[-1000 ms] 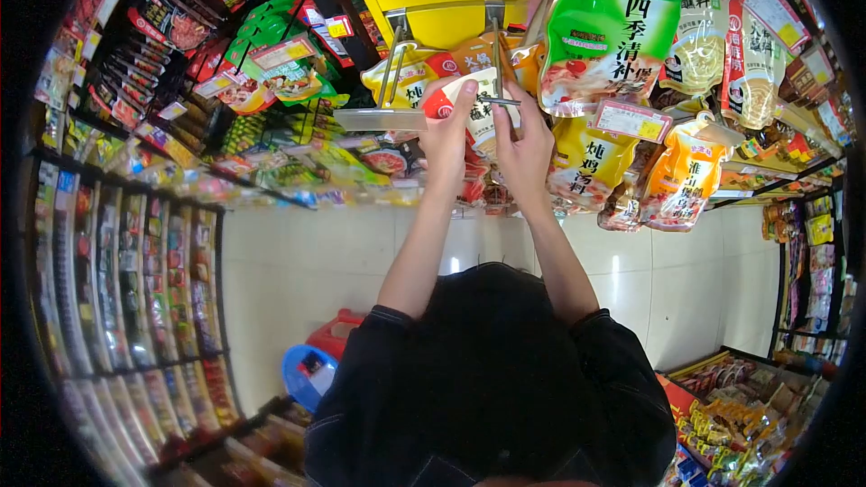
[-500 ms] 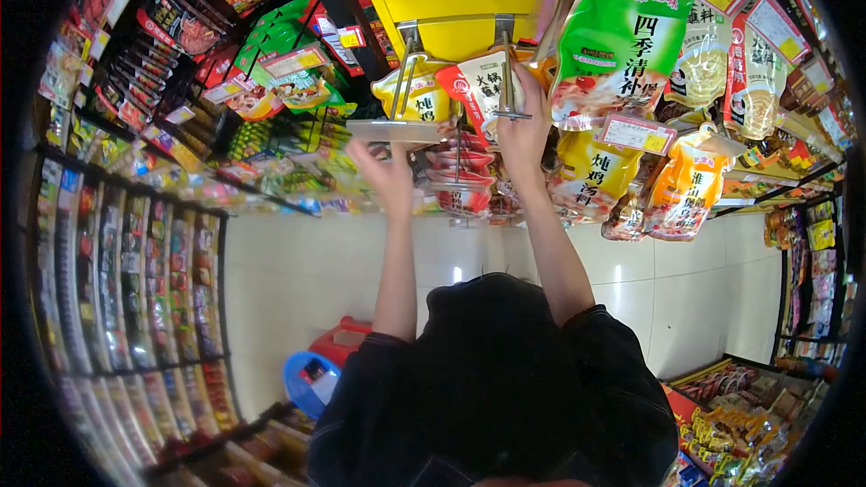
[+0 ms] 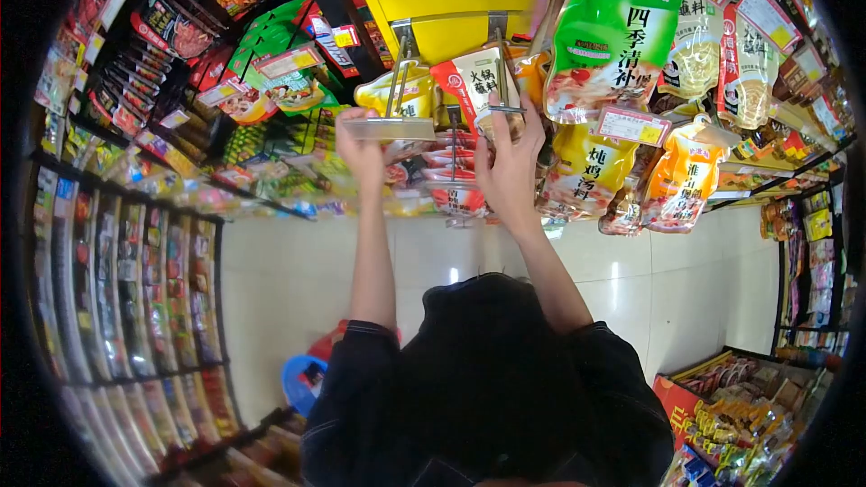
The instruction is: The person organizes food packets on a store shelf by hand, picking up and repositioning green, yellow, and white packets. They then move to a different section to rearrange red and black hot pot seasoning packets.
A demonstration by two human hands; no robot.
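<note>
My left hand (image 3: pixel 360 146) is closed on the left end of a clear price tag holder (image 3: pixel 397 130) at the front of a metal display hook. Behind the holder, a yellow soup-base pouch (image 3: pixel 417 90) hangs on that hook. My right hand (image 3: pixel 512 167) has its thumb and fingers around the lower part of a red-and-white hot pot dipping sauce pouch (image 3: pixel 474 77). That pouch hangs at a second metal hook (image 3: pixel 502 54), whose front end is beside my right fingers. Several red packets (image 3: pixel 456 176) hang lower, between my hands.
A large green pouch (image 3: pixel 613 36), a yellow pouch (image 3: pixel 586 171) and an orange pouch (image 3: pixel 686 176) hang to the right. Green packets (image 3: pixel 271 45) hang at left. A blue basin (image 3: pixel 300 381) and a red stool (image 3: pixel 330 339) are on the floor behind.
My left hand has moved left and closed at the holder's end. My right hand has come down from behind the hook to the pouch's lower part.
</note>
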